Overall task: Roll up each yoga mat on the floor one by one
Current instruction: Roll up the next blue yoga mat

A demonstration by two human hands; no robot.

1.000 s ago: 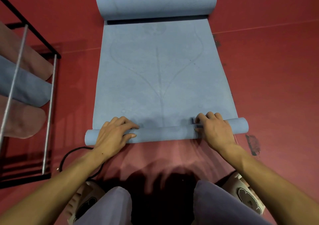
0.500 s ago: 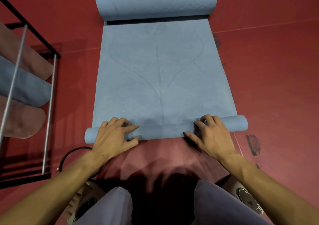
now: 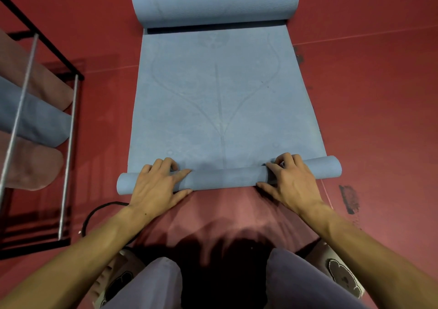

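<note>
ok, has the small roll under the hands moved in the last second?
Yes, slightly. The small roll has crept forward, away from the dark floor stain and toward the big roll, mostly at its right end.

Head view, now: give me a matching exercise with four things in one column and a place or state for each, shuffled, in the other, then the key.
Things:
1. near roll
2. far roll
3. rack
4. black cable

Places or states:
A. on the floor beside the left forearm
B. thick, at the mat's far end
C. at the left edge, holding rolled mats
D. thin, under the left hand and right hand

Pairs: 1-D, 2-B, 3-C, 4-A
</note>
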